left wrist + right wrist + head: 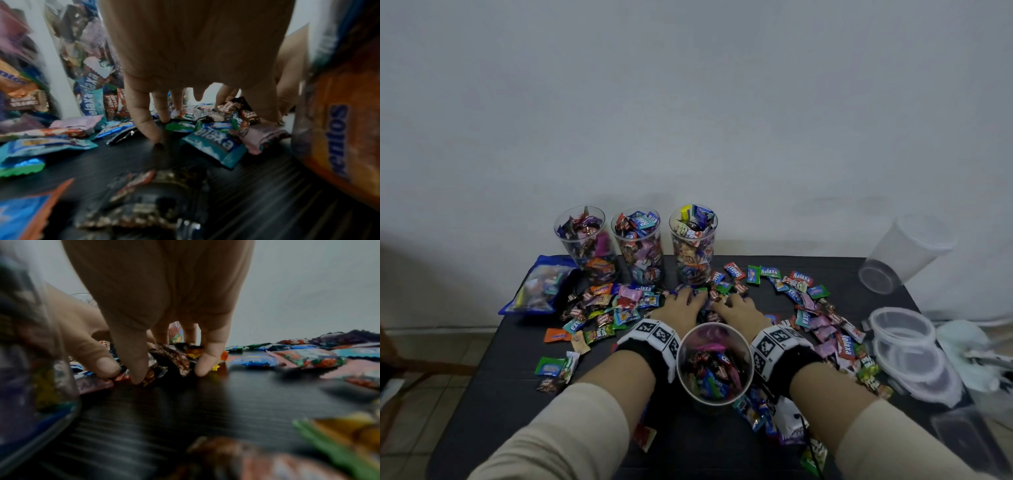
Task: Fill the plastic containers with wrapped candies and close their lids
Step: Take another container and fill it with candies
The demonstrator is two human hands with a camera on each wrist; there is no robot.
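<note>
While both hands sit among candies (619,308) on bench (510,411) | left hand (681,303) grip: fingers spread, holding nothing | right hand (738,308) grip: pinching brown wrappers (168,360) | half-filled container (714,363) between wrists

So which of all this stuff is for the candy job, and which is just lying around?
For the job:
- near container, partly filled
- three full containers by the wall
- loose wrapped candies
- stacked lids
- empty container lying on its side
- left hand and right hand, gathering candies

Just lying about:
- blue candy bag
- pale green thing, unclear
</note>
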